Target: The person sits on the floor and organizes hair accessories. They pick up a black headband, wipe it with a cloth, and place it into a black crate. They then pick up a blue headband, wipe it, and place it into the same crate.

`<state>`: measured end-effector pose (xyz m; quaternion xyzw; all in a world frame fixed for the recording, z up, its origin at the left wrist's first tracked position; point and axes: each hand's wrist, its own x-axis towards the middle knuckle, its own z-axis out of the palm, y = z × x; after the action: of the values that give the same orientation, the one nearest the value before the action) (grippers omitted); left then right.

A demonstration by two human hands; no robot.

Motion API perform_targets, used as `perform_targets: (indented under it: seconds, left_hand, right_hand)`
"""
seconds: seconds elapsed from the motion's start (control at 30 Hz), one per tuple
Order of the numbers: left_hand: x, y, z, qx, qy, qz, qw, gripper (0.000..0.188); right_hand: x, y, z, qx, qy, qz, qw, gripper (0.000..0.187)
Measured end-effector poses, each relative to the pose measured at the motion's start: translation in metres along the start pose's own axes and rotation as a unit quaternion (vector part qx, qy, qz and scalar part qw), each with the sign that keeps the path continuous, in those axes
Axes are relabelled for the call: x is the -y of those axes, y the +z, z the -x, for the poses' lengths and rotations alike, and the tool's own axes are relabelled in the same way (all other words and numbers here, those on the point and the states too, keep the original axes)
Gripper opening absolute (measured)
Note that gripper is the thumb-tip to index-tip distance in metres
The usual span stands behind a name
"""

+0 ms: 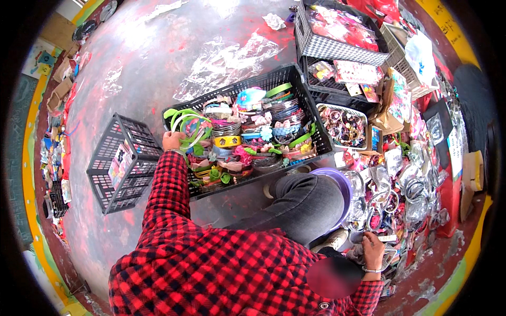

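My left hand (173,141) is closed on several green and white headbands (190,126) at the left end of a large black plastic crate (247,183). Rows of bundled headbands and hair bands fill this crate, among them a yellow band (227,141) and a blue flower piece (251,97). To my right, my right hand (372,247) is low over a pile of clear-bagged hair accessories (416,184). Its fingers are bent together beside a small white card (387,238); what they hold, if anything, I cannot make out.
A black slatted basket (147,139) stands left of the crate. Stacked baskets (337,50) of packaged goods rise at the back right, beside a white basket of small hair ties (342,126). A purple basin (345,192) is by my leg. Plastic film (232,60) lies on the floor.
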<state>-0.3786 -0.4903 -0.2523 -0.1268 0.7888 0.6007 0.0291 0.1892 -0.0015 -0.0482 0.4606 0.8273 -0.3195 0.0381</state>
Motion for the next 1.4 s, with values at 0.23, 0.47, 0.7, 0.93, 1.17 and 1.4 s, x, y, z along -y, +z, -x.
perform_targets:
  seconds: [0.23,0.47,0.7,0.93,1.17,1.4]
  left_hand:
    - [-0.07,0.0,0.041,0.239,-0.206,0.32,0.893,0.023]
    - [-0.161,0.045,0.1,0.321,-0.186,0.358,0.857,0.028]
    - [-0.131,0.066,0.083,0.327,-0.18,0.361,0.855,0.02]
    - [-0.072,0.093,0.1,0.317,-0.047,-0.012,0.947,0.045]
    - [-0.06,0.104,0.111,0.301,0.095,-0.327,0.891,0.042]
    - [-0.084,0.105,0.135,0.339,0.073,-0.404,0.846,0.026]
  right_hand:
    - [0.01,-0.005,0.001,0.007,-0.01,-0.026,1.0,0.023]
    - [0.015,-0.008,0.009,-0.012,-0.045,-0.023,0.999,0.023]
    - [0.012,-0.011,0.012,-0.022,-0.08,-0.03,0.996,0.024]
    - [0.02,-0.014,0.015,-0.017,-0.065,-0.034,0.997,0.025]
    - [0.015,-0.013,0.014,-0.019,-0.075,-0.022,0.997,0.026]
    - [0.013,-0.012,0.013,-0.016,-0.08,-0.026,0.996,0.026]
